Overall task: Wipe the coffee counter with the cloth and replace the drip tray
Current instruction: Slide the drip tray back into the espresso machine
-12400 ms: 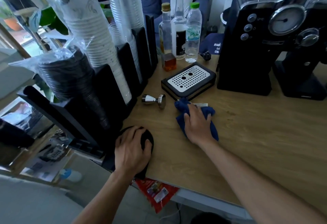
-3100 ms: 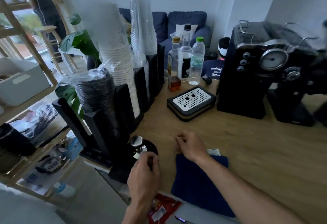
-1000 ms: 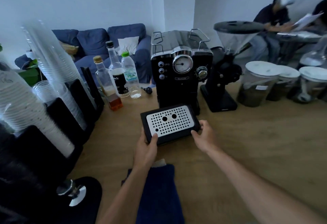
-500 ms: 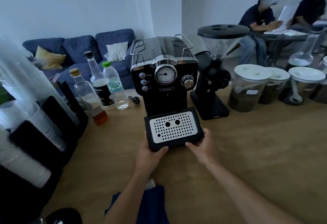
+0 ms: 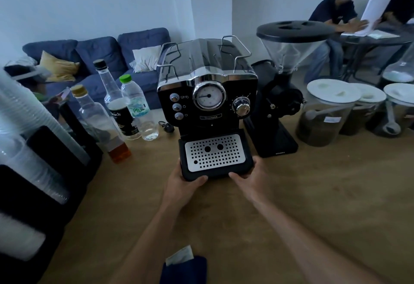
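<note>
Holding drip tray against espresso machine, both hands' grip curled

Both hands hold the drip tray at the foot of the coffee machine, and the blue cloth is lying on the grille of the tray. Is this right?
Not quite. The left hand and the right hand do hold the drip tray at the foot of the coffee machine, but the blue cloth lies on the counter close to the person, apart from the tray. The head view shows it.
</note>
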The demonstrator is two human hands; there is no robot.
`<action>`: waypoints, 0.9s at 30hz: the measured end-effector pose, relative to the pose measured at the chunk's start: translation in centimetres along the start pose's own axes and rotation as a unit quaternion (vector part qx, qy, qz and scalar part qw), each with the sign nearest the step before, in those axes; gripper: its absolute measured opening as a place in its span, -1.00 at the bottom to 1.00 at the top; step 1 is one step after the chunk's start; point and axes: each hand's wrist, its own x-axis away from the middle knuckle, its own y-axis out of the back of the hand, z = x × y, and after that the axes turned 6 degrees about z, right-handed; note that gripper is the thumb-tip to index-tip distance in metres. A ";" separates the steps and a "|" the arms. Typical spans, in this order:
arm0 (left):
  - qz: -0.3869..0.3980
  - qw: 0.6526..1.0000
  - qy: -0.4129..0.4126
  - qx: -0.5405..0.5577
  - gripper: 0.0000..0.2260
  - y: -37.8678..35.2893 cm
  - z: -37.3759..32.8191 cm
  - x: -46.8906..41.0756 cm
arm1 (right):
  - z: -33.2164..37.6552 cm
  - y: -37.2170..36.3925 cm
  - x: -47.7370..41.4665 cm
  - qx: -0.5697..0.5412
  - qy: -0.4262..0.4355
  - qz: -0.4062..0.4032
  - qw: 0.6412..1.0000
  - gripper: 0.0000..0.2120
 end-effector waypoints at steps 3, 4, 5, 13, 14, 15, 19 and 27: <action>0.000 1.000 0.019 -0.023 -0.26 0.3 -0.3 -0.9 | 0.2 -0.2 -0.6 0.010 0.001 -0.012 1.000 -0.25; 0.001 0.999 0.026 -0.030 -0.26 0.4 -0.5 -1.1 | 0.3 -0.2 -0.8 0.013 -0.002 -0.014 1.000 -0.26; 0.003 0.999 0.034 -0.035 -0.28 0.5 -0.7 -1.3 | 0.3 -0.3 -1.0 0.016 -0.004 -0.015 1.000 -0.26; 0.019 0.996 0.072 -0.055 -0.29 1.3 -1.1 -3.2 | 1.3 -0.7 -1.7 0.028 -0.007 -0.021 0.999 -0.27; 0.019 0.996 0.075 -0.054 -0.29 1.3 -1.1 -3.4 | 1.4 -0.7 -1.7 0.026 -0.009 -0.020 0.999 -0.26; 0.020 0.995 0.079 -0.053 -0.29 1.3 -1.1 -3.7 | 1.6 -0.7 -1.8 0.025 -0.008 -0.021 0.999 -0.25; 0.019 0.995 0.085 -0.045 -0.29 1.4 -1.3 -3.9 | 2.0 -0.5 -1.7 0.037 -0.006 -0.016 0.999 -0.21; -0.047 0.995 0.074 -0.041 -0.16 -0.1 -1.5 -0.9 | 3.5 0.6 -0.2 0.048 -0.029 0.035 0.998 -0.20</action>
